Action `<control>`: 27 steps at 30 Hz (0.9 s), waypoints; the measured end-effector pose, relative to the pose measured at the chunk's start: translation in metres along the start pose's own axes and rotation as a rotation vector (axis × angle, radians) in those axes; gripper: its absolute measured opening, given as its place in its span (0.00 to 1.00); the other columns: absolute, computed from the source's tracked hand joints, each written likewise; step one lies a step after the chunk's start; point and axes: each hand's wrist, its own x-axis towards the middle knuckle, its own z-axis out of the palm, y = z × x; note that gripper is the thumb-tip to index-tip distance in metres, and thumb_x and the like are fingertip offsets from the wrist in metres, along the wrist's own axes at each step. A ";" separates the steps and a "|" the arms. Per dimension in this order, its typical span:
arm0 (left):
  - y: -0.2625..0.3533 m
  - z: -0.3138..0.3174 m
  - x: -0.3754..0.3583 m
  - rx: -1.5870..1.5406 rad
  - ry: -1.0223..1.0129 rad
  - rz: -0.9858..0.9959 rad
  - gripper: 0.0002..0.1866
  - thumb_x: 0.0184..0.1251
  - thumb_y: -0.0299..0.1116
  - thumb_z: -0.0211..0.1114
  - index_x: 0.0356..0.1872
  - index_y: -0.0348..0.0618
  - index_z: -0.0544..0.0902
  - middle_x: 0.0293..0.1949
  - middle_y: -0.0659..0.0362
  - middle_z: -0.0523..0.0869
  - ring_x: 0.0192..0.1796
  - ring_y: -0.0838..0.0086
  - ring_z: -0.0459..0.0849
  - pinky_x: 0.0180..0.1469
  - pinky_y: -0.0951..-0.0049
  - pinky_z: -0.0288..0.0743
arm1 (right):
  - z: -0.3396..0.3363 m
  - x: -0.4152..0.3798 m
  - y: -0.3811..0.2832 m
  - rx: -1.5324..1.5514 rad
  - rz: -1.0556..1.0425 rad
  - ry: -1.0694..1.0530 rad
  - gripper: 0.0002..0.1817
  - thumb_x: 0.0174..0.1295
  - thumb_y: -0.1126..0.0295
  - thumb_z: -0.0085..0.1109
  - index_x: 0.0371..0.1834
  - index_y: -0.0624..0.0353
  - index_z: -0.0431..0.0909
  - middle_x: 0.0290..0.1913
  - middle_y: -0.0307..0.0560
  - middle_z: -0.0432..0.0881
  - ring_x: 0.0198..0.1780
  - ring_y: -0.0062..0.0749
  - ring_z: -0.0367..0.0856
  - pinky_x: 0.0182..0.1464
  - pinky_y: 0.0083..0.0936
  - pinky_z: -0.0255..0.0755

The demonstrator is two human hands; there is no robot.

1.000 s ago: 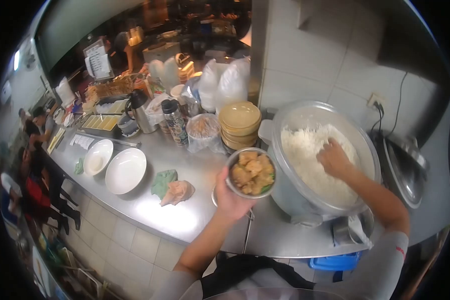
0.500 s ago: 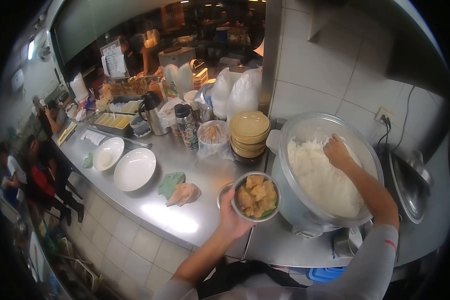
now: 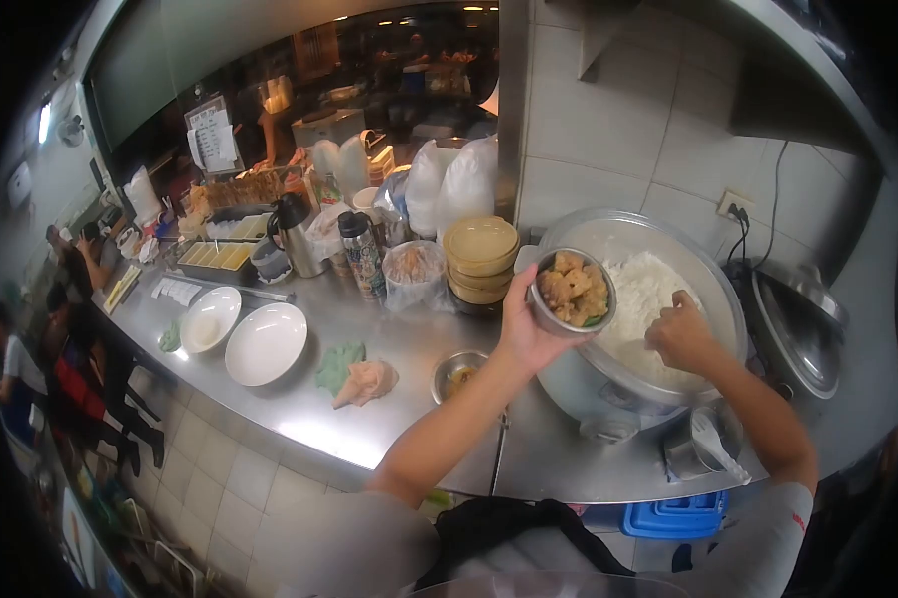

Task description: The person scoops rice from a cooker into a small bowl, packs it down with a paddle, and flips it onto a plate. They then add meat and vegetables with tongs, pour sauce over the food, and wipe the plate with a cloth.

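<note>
A small metal bowl (image 3: 576, 291) of browned food chunks is held in my left hand (image 3: 532, 324), tilted slightly, over the left part of the big rice cooker (image 3: 726, 299). White rice (image 3: 633, 284) fills the cooker. My right hand (image 3: 680, 334) is over the rice with its fingers curled together; whatever lies between them is too small to make out. Below my left forearm, a second metal bowl (image 3: 457, 377) with some brown food rests on the steel counter.
Two white plates (image 3: 267, 345) (image 3: 211, 319), crumpled cloths (image 3: 366, 383), stacked yellow bowls (image 3: 481, 246), a flask (image 3: 360, 254) and bags stand leftward. A metal pot (image 3: 688, 453) with a white scoop is in front of the cooker; a lid (image 3: 796, 334) lies right. People stand far left.
My left hand has carried the bowl up and right, over the cooker's edge, uncovering the second bowl. My right hand is lower over the rice. The whole view has shifted a little.
</note>
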 end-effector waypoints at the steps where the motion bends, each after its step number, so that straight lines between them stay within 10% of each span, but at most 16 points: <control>1: 0.000 0.001 0.007 -0.022 -0.005 -0.010 0.37 0.56 0.61 0.50 0.61 0.48 0.63 0.62 0.54 0.65 0.64 0.57 0.63 0.60 0.46 0.56 | -0.002 -0.005 -0.001 0.101 0.001 0.018 0.07 0.46 0.65 0.59 0.15 0.51 0.78 0.19 0.41 0.78 0.29 0.32 0.76 0.50 0.36 0.59; 10: -0.002 -0.012 0.053 0.122 0.146 -0.029 0.38 0.51 0.62 0.54 0.61 0.49 0.65 0.61 0.53 0.66 0.63 0.57 0.64 0.61 0.47 0.54 | 0.053 -0.058 0.035 0.634 0.521 -0.097 0.15 0.45 0.51 0.60 0.25 0.49 0.84 0.25 0.43 0.82 0.33 0.42 0.80 0.51 0.39 0.61; 14: -0.012 -0.012 0.059 0.123 0.139 0.006 0.39 0.50 0.61 0.54 0.61 0.48 0.64 0.60 0.53 0.67 0.62 0.56 0.63 0.62 0.45 0.52 | 0.037 -0.058 0.046 0.869 0.637 -0.244 0.18 0.47 0.52 0.59 0.23 0.57 0.82 0.20 0.43 0.80 0.25 0.30 0.76 0.32 0.29 0.68; 18: -0.017 -0.012 0.055 -0.001 0.200 0.051 0.38 0.48 0.53 0.63 0.60 0.48 0.63 0.59 0.52 0.67 0.63 0.58 0.63 0.63 0.47 0.54 | 0.045 -0.051 0.049 0.731 0.560 -0.192 0.21 0.47 0.50 0.58 0.24 0.60 0.83 0.22 0.51 0.80 0.25 0.38 0.76 0.32 0.35 0.69; 25: -0.034 0.033 0.043 0.124 0.282 0.208 0.38 0.45 0.42 0.66 0.59 0.40 0.64 0.62 0.50 0.62 0.66 0.55 0.58 0.62 0.41 0.55 | 0.031 -0.058 0.005 0.728 1.114 0.045 0.29 0.32 0.47 0.69 0.33 0.59 0.83 0.34 0.53 0.83 0.39 0.47 0.80 0.47 0.52 0.67; 27: -0.010 0.011 0.060 0.078 0.308 0.157 0.34 0.48 0.41 0.66 0.58 0.39 0.66 0.60 0.45 0.64 0.63 0.49 0.61 0.61 0.43 0.58 | 0.025 -0.051 -0.011 0.602 1.125 0.047 0.20 0.36 0.58 0.66 0.31 0.60 0.83 0.33 0.51 0.83 0.36 0.45 0.82 0.38 0.43 0.73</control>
